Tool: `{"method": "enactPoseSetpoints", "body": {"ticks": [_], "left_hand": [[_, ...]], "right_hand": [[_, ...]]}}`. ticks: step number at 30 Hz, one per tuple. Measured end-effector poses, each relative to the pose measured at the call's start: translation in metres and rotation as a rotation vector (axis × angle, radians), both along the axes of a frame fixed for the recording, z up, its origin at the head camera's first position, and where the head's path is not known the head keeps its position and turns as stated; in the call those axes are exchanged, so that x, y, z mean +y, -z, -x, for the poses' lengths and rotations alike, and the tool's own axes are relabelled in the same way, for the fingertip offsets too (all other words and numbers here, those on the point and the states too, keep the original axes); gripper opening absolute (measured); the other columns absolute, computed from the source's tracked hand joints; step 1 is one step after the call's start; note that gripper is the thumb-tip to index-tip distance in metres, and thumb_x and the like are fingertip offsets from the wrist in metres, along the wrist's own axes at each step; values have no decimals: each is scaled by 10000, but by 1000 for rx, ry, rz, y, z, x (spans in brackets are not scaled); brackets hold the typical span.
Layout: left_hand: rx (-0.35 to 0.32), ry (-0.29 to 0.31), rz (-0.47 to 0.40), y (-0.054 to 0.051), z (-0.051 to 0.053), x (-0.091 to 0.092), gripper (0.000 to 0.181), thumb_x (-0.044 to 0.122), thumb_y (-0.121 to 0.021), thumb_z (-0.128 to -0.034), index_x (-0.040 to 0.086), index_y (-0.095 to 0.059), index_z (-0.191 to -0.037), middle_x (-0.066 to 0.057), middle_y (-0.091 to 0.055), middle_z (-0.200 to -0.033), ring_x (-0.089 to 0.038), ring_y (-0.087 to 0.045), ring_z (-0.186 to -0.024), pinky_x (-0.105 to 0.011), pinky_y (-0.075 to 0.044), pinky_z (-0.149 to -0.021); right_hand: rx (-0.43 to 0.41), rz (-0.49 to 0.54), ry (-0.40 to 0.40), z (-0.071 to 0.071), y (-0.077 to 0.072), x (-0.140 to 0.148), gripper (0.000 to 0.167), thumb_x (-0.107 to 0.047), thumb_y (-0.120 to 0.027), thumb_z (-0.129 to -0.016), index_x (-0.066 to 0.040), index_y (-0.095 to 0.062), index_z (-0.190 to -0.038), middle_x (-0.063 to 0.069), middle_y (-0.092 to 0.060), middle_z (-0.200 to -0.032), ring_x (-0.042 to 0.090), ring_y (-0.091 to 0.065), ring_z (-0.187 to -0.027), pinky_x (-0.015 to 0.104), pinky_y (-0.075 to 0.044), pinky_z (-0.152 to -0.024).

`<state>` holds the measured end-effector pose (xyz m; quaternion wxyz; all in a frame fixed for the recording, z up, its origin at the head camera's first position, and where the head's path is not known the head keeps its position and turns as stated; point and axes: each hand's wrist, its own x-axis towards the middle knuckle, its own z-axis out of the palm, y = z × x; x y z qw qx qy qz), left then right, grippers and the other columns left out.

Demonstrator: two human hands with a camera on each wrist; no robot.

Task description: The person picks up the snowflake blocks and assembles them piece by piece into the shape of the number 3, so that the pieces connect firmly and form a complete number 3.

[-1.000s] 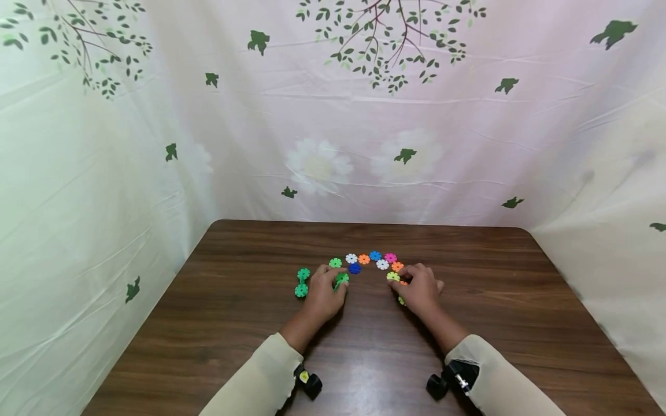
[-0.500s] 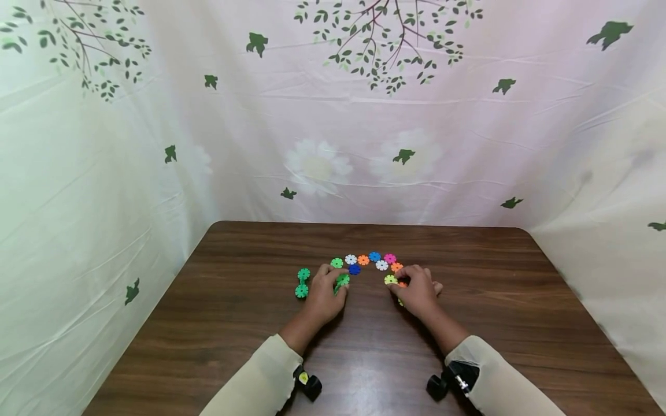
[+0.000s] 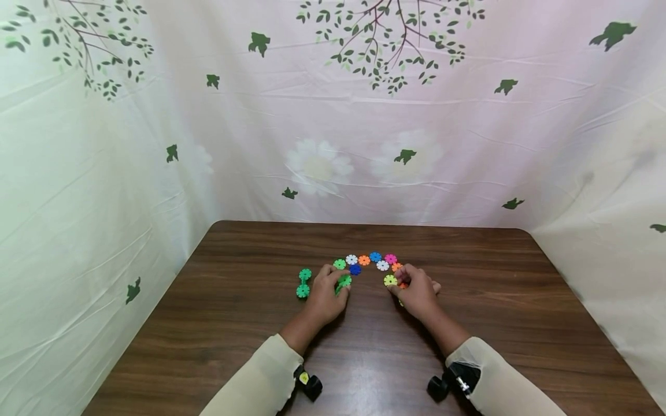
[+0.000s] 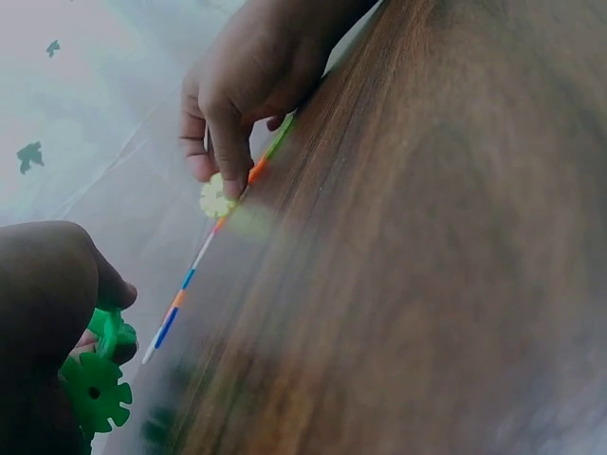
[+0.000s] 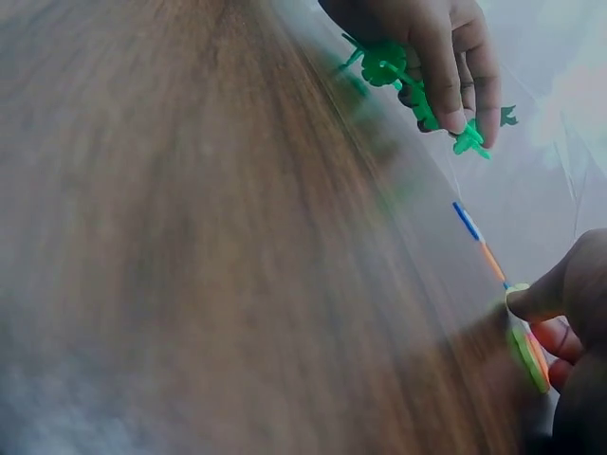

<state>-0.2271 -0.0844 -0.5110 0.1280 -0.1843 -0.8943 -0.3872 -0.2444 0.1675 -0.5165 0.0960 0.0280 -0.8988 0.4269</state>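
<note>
Yellow disc: has shifted slightly nearer the person since a second ago, and now sits at the thumb and fingertips of the right hand.
Green discs: have moved a little toward the right hand over the same second, along with the left hand.
Left hand: thumb and fingers narrowed around the green discs; more green ones show on its outer side and just beyond its fingertips, and the wrist views show several joined at angles.
Right hand: thumb and fingertips close together, pinching the yellow disc, which is tilted up in the left wrist view.
Under the right hand: an orange disc and a yellow-green disc, both partly covered.
Beyond and between the hands: a dark blue disc, two white discs, a light blue disc, a pink disc and more orange, lying flat on the table.
Behind each hand: a pale sleeve with a black wrist camera.
Past the table: a pale cloth printed with leafy branches, flowers and green birds.
</note>
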Motion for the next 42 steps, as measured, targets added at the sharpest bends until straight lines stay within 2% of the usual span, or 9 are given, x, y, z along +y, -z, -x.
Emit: {"method": "enactPoseSetpoints", "body": {"ticks": [8,13,18,22,25,28,31,36,42], "left_hand": [[-1,21,18,-1,-1,1,335,50,-706,-1046,-1,-716,-1376,-150,-605,-1188,-243,-632,-987,-384,-567,-824],[-7,32,35,-2,-2,2,352,60,-672,-1072,-11,-686,-1417,-149,-587,-1210,-239,-633,-993,-390,-578,-833],[3,27,88,-5,-3,3,351,71,-658,-1084,-16,-671,-1424,-138,-567,-1222,-219,-626,-982,-364,-574,-819],[-9,3,126,-7,-4,4,337,93,-651,-1093,13,-670,-1419,-140,-579,-1230,-238,-647,-967,-385,-579,-804],[-15,-22,147,-9,-5,5,327,110,-655,-1093,38,-675,-1411,-156,-638,-1246,-298,-694,-1013,-447,-609,-836],[9,-40,171,-8,-5,5,322,111,-668,-1082,46,-687,-1396,-176,-706,-1267,-360,-727,-1118,-517,-627,-918],[35,-42,192,-8,-5,5,333,121,-675,-1078,49,-691,-1403,-172,-737,-1286,-367,-735,-1184,-532,-624,-975],[72,-8,232,-8,-7,5,374,147,-685,-1078,42,-687,-1438,-173,-740,-1264,-348,-753,-1150,-509,-637,-958],[160,7,302,-7,-8,7,373,165,-717,-1059,42,-713,-1411,-160,-752,-1208,-319,-762,-1082,-479,-646,-914]], "right_hand": [[68,-25,-23,-2,2,-3,143,-100,-867,-927,-49,-795,-1040,116,-713,-921,312,-608,-994,597,-207,-1006],[202,-12,-72,-6,4,-9,78,-66,-868,-916,-59,-838,-988,106,-810,-971,300,-647,-1000,527,-251,-965],[333,2,-117,-9,4,-15,67,-26,-865,-904,-67,-846,-953,79,-842,-969,253,-662,-946,437,-280,-913],[356,21,-143,-12,4,-17,73,-11,-868,-898,-63,-844,-944,76,-840,-959,239,-670,-954,458,-314,-944],[355,22,-170,-14,4,-19,38,-41,-857,-921,-72,-842,-939,53,-833,-954,231,-684,-959,460,-354,-939],[374,5,-201,-17,4,-22,22,-90,-850,-945,-73,-841,-935,24,-822,-933,212,-700,-942,420,-373,-908],[413,-1,-225,-19,5,-26,21,-80,-864,-928,-71,-849,-938,16,-816,-908,193,-712,-900,378,-372,-881],[467,9,-240,-19,5,-28,107,3,-892,-868,-68,-869,-945,22,-816,-876,161,-731,-834,332,-390,-850],[489,11,-270,-18,6,-28,120,23,-895,-857,-63,-879,-940,7,-811,-855,120,-726,-804,294,-467,-840]]}}
